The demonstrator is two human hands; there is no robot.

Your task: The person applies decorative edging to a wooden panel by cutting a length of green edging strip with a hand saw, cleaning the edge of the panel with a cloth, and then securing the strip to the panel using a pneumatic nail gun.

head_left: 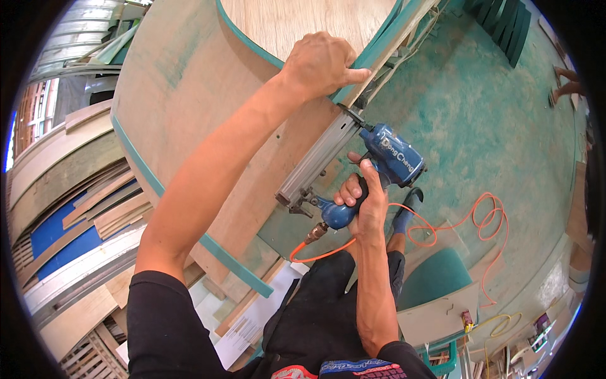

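Observation:
My right hand (363,199) is wrapped round the dark grip of a blue air nail gun (394,155). The gun's long metal magazine (319,158) slants down to the left, and its nose meets the edge of a wooden panel near my left hand. An orange air hose (323,254) joins a brass fitting under the grip. My left hand (320,66) is closed over a green curved edge strip (363,60), its thumb stretched along the panel's edge. Its fingertips are hidden. Beside it lies a pale rounded board (303,22) with a green rim.
A large plywood surface (189,76) spreads under my left arm. Stacked boards and offcuts (95,202) lie at the left. The hose coils over the green-stained floor (467,132). A green chair (435,278) stands lower right. Dark curved pieces (505,25) and another person's feet (555,95) are farther off.

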